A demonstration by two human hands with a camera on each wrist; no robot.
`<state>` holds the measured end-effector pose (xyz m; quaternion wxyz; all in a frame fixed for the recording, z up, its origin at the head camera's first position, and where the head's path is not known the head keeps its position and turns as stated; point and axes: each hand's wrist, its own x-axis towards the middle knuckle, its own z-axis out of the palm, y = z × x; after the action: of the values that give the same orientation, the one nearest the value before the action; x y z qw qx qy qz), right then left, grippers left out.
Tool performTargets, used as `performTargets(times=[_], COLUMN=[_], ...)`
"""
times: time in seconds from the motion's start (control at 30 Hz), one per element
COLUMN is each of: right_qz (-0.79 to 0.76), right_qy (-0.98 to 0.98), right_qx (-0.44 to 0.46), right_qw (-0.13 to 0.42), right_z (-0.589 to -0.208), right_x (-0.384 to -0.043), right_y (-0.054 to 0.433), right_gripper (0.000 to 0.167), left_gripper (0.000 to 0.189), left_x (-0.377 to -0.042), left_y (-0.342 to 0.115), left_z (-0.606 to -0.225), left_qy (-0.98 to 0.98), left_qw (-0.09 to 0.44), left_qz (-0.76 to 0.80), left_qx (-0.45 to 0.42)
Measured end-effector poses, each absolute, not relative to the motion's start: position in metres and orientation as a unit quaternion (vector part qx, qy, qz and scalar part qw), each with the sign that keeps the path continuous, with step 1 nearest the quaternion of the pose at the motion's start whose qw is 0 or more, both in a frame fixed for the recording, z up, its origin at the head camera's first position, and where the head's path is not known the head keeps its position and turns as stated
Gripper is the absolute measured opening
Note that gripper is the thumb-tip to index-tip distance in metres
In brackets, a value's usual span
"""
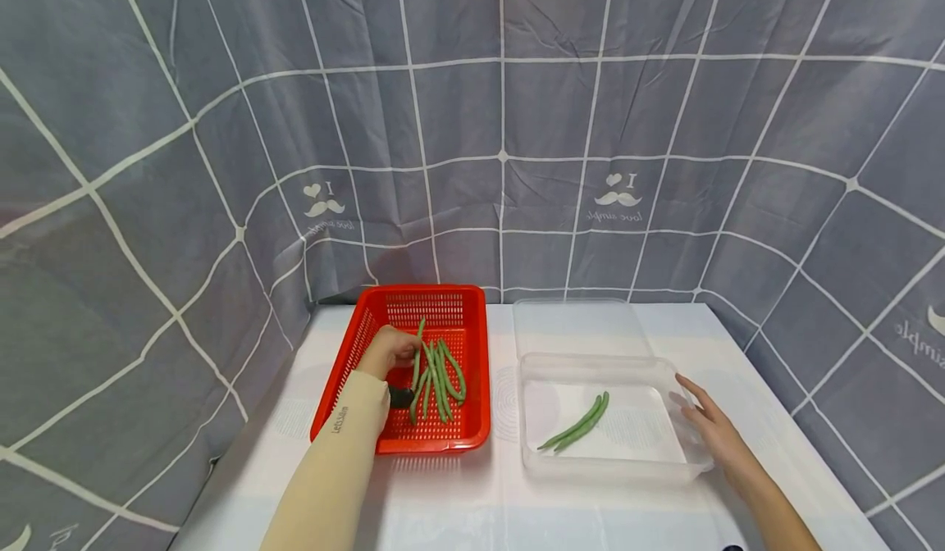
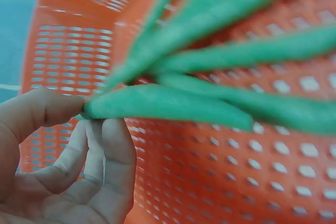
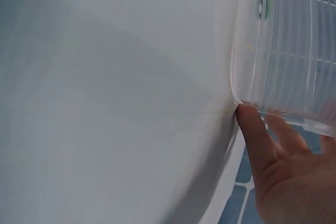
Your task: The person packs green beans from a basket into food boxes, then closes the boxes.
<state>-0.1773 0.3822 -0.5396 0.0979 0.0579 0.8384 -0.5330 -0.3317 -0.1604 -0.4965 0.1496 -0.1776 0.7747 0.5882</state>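
Observation:
Inside a red perforated basket [image 1: 483, 371], my left hand [image 1: 391, 348] pinches one end of a green bean [image 2: 173, 106] between thumb and fingertips. Several more green beans [image 1: 441, 383] lie fanned out on the basket floor beside that hand. To the right stands a clear plastic box [image 1: 609, 471] with two green beans [image 1: 582, 426] lying together in it. My right hand [image 1: 712, 428] rests its fingers against the right side of this box; in the right wrist view the fingers [image 3: 256, 137] are extended, with the tips right at the box's edge.
A flat translucent lid [image 1: 579, 325] lies behind the box. Both containers stand on a white patterned tablecloth [image 1: 505, 502]. A grey curtain [image 1: 546, 207] with white lines hangs round the back and both sides of the table.

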Motion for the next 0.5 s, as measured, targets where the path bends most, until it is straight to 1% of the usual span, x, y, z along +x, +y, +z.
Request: performTargets(times=[0.07, 0.23, 0.33, 0.5], right_qz=[-0.536, -0.534, -0.532, -0.536], right_qy=[0.837, 0.838, 0.839, 0.836], right_qx=[0.056, 0.058, 0.06, 0.06], right_qw=[0.097, 0.095, 0.097, 0.099], right_z=[-0.54, -0.538, -0.537, -0.538], right_x=[-0.176, -0.174, -0.174, -0.174], right_y=[0.382, 0.381, 0.381, 0.38], right_gripper=[0.063, 0.063, 0.063, 0.063], left_gripper=[0.003, 0.007, 0.006, 0.011], left_x=[-0.331, -0.331, -0.33, -0.321], left_y=[-0.162, -0.161, -0.157, -0.14], left_z=[-0.492, -0.48, -0.474, -0.465], left_qy=[0.75, 0.711, 0.692, 0.689], left_qw=[0.15, 0.156, 0.162, 0.162], left_qz=[0.618, 0.664, 0.687, 0.698], left_qx=[-0.181, -0.172, -0.152, -0.108])
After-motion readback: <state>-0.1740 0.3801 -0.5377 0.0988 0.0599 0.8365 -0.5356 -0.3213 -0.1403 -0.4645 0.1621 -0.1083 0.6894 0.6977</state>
